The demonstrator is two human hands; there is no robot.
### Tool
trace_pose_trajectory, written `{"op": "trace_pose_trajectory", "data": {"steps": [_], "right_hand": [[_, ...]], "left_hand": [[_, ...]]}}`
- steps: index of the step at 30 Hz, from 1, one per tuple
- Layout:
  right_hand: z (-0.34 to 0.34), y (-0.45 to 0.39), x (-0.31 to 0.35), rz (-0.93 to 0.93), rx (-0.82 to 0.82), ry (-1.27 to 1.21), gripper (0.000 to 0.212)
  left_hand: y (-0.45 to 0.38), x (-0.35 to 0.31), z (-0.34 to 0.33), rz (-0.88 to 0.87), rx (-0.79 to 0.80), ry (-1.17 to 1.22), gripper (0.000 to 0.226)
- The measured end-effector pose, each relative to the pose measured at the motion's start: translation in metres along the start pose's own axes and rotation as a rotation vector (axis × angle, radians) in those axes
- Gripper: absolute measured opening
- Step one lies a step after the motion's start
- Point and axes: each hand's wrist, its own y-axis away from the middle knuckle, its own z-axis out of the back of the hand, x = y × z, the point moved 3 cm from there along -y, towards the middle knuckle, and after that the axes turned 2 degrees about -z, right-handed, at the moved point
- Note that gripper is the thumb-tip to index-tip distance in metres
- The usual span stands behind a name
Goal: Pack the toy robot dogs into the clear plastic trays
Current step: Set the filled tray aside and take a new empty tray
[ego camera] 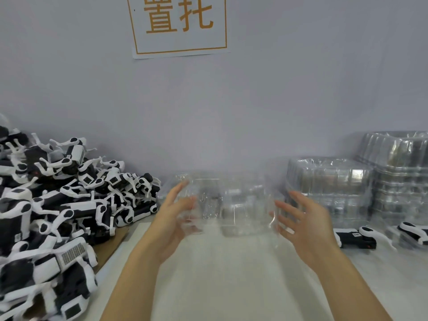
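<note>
Both forearms reach in over the pale worktop (231, 274). The left hand (176, 212) has straight, spread fingers laid against the left end of a clear plastic tray (231, 205). The right hand (303, 223) is open too, fingers fanned at the tray's right end; the blur makes it hard to say whether they actually touch the wall. So the tray sits between the two palms, and whether it rests on the worktop or is just lifted, I cannot tell.

That tray looks like thin moulded plastic: light, springy and slick, probably quick to buckle under a squeeze. Best held flat-palmed at both ends or by the rim, with light pressure.

Out left of the left hand lies the heap of toy robot dogs (58, 205), black and white, legs tangled. They look like hard plastic with thin jointed legs that could snag; take one by the boxy body, not a leg. Right of the right hand, one loose dog (356, 238) lies on the worktop.

Beyond the right hand stand stacked trays (331, 188). Farthest off, a printed sign (179, 24) hangs on the wall.
</note>
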Motion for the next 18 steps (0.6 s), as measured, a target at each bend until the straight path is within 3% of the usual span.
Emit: {"op": "trace_pose_trajectory", "data": {"steps": [6, 9, 11, 14, 15, 18], "right_hand": [[-0.017, 0.008, -0.013, -0.074, 0.174, 0.306, 0.016], [-0.018, 0.009, -0.019, -0.084, 0.156, 0.434, 0.023], [-0.015, 0.008, -0.021, -0.114, 0.135, 0.486, 0.02], [-0.009, 0.008, -0.024, -0.167, 0.165, 0.634, 0.028], [-0.007, 0.008, -0.024, -0.186, 0.18, 0.676, 0.031], [-0.005, 0.011, -0.026, -0.223, 0.181, 0.71, 0.04]], "left_hand": [[0.003, 0.007, 0.002, 0.131, 0.087, -0.167, 0.046], [0.002, 0.008, 0.008, 0.173, -0.01, -0.319, 0.038], [0.0, 0.003, 0.016, 0.169, -0.15, -0.482, 0.032], [-0.005, -0.01, 0.037, 0.003, -0.505, -0.614, 0.035], [-0.005, -0.014, 0.045, -0.065, -0.654, -0.52, 0.037], [0.005, -0.023, 0.068, -0.188, -0.995, 0.085, 0.029]]}}
